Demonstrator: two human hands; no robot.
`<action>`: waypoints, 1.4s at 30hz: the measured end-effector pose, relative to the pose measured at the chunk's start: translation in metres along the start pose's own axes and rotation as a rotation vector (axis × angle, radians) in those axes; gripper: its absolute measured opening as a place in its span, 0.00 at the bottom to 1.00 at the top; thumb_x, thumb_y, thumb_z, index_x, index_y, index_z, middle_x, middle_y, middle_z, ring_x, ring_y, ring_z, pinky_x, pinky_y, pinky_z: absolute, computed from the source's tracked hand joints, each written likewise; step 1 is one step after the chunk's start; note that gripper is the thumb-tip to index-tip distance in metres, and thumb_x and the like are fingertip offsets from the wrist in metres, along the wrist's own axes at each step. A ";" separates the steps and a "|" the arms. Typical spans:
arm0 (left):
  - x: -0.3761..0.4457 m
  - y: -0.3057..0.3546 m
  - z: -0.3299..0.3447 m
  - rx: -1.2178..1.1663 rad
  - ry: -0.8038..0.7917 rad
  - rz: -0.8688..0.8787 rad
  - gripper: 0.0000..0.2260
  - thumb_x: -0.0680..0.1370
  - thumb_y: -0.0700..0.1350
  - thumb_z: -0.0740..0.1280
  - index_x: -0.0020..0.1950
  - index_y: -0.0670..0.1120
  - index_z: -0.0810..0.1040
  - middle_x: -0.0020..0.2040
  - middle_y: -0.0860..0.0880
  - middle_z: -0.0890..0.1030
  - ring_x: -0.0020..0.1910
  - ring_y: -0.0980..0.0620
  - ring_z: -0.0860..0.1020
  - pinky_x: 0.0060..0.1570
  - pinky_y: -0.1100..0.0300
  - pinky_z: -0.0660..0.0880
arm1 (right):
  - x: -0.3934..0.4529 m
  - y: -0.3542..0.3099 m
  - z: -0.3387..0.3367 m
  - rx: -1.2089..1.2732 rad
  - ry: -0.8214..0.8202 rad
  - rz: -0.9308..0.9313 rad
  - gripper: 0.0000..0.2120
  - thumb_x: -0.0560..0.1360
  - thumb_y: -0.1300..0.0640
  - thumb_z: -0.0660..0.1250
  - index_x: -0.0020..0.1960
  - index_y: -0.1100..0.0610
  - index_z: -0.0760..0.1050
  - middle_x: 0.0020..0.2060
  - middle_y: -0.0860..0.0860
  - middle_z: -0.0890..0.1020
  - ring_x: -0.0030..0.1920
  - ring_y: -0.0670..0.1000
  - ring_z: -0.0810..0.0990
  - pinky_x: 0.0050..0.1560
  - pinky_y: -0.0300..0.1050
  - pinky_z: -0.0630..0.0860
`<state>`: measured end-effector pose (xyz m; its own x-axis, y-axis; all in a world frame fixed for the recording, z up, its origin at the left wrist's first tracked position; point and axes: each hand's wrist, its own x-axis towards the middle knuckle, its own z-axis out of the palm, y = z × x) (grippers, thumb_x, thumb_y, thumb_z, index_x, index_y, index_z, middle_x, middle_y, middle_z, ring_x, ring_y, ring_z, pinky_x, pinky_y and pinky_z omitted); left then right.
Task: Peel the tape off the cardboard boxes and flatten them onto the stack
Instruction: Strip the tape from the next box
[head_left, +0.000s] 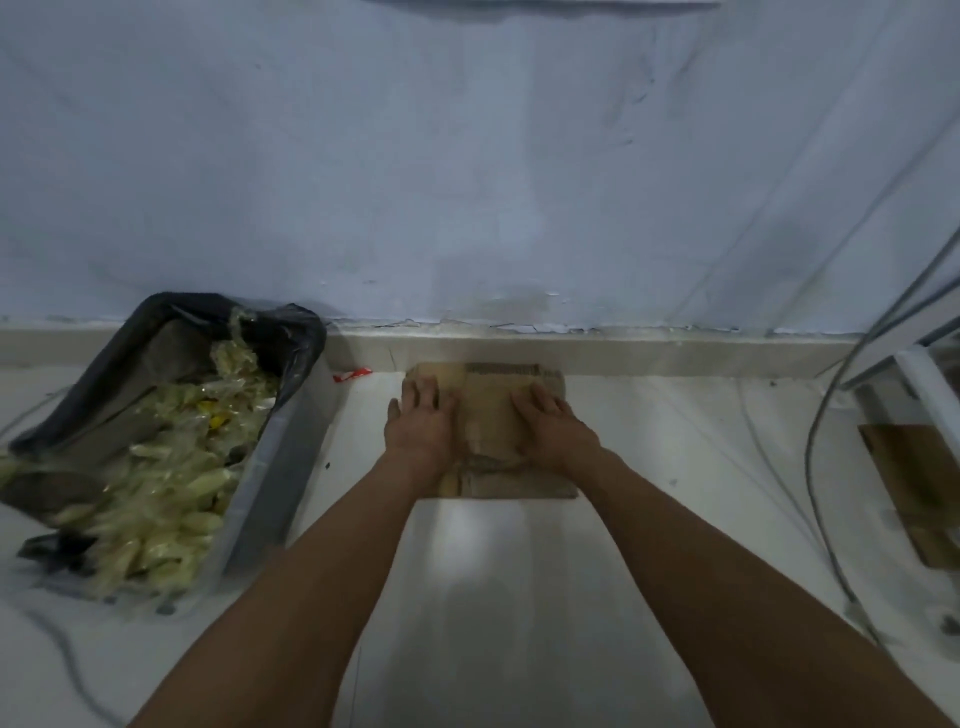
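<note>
Head view: flat cardboard (491, 415) lies on the white floor (519, 571), far edge against the skirting (623, 351) under the wall (467, 156). Left hand (423, 421) palm-down on its left part, fingers straight, close together, pressing. Right hand (550, 423) palm-down on its right part, fingers straight, slightly spread, pressing. Neither grips anything. Crumpled tape remnant (485, 460) visible between the wrists. No readable print on the cardboard; frame is blurred.

Left: bin (270, 467) with a black liner (208, 312), full of wadded clear/yellowish tape (166, 488). Small red scrap (353, 374) on the floor between bin and cardboard; its writing is too small to tell. Right edge: more brown cardboard (919, 488), cables (831, 415) hanging beside it.
</note>
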<state>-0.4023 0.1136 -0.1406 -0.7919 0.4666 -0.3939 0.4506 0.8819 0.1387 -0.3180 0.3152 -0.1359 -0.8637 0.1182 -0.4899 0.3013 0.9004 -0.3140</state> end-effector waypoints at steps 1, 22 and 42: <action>-0.010 0.003 -0.003 -0.053 0.030 0.007 0.41 0.79 0.64 0.66 0.84 0.54 0.49 0.84 0.43 0.44 0.82 0.36 0.43 0.79 0.39 0.52 | -0.008 -0.001 -0.004 0.031 0.018 0.002 0.42 0.81 0.51 0.67 0.85 0.45 0.44 0.85 0.51 0.42 0.84 0.60 0.50 0.75 0.62 0.67; -0.360 -0.069 0.049 -0.201 -0.021 -0.189 0.34 0.81 0.67 0.57 0.84 0.53 0.57 0.83 0.45 0.58 0.81 0.40 0.57 0.77 0.45 0.59 | -0.284 -0.138 0.138 0.332 -0.431 0.077 0.49 0.77 0.26 0.61 0.85 0.55 0.51 0.84 0.56 0.59 0.81 0.60 0.63 0.77 0.56 0.66; -0.443 0.008 0.059 -0.097 0.321 -0.021 0.24 0.84 0.59 0.54 0.77 0.50 0.69 0.79 0.46 0.68 0.80 0.46 0.61 0.79 0.47 0.60 | -0.361 -0.096 0.154 0.545 0.137 0.220 0.24 0.86 0.48 0.58 0.37 0.60 0.75 0.33 0.54 0.78 0.39 0.58 0.80 0.44 0.55 0.82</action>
<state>-0.0232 -0.0906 -0.0188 -0.8967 0.4326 -0.0936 0.4040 0.8865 0.2257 0.0270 0.1216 -0.0540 -0.7909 0.3625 -0.4929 0.6111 0.5090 -0.6062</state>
